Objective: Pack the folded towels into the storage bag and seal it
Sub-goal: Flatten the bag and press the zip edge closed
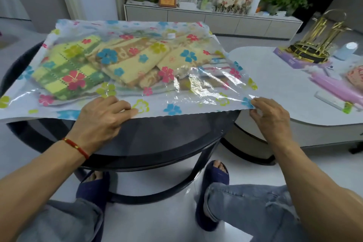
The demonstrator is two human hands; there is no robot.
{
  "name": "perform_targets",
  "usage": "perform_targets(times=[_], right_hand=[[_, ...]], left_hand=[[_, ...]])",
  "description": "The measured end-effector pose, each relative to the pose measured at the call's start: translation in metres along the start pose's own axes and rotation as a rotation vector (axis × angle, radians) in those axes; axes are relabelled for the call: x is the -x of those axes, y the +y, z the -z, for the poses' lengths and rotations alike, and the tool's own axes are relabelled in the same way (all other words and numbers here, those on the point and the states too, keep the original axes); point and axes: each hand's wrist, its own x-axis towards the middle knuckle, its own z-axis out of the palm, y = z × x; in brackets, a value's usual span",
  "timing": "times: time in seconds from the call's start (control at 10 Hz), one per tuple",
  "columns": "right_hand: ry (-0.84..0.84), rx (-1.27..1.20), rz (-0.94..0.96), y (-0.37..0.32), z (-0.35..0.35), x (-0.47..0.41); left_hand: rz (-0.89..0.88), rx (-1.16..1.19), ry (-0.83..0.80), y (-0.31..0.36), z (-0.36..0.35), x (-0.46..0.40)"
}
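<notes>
A clear storage bag [176, 102] printed with coloured flowers lies flat across a dark round table [157, 135]. Inside it are folded towels: a green and yellow checked one [64, 68] at the left, yellow and tan ones [137, 59] in the middle, a striped one [216, 65] at the right. My left hand [104, 116] presses flat on the bag's near edge, left of centre. My right hand [271, 116] pinches the bag's near right corner between thumb and fingers.
A white table [275, 84] adjoins on the right, carrying a gold rack [318, 43], a purple box [294, 61] and pink items [334, 86]. A long cabinet [212, 19] with plants and frames stands behind. My knees and slippered feet are below the table.
</notes>
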Motion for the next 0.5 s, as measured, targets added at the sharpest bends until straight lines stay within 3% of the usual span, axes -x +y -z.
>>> perform_targets(times=[0.2,0.5], right_hand=[[-0.085,-0.031,-0.284,0.014,0.003,0.004],[-0.236,-0.025,-0.439,-0.014,0.01,0.006]], left_hand=[[0.058,0.038,-0.006,-0.001,-0.005,0.002],[0.241,0.023,-0.011,0.012,-0.002,0.0]])
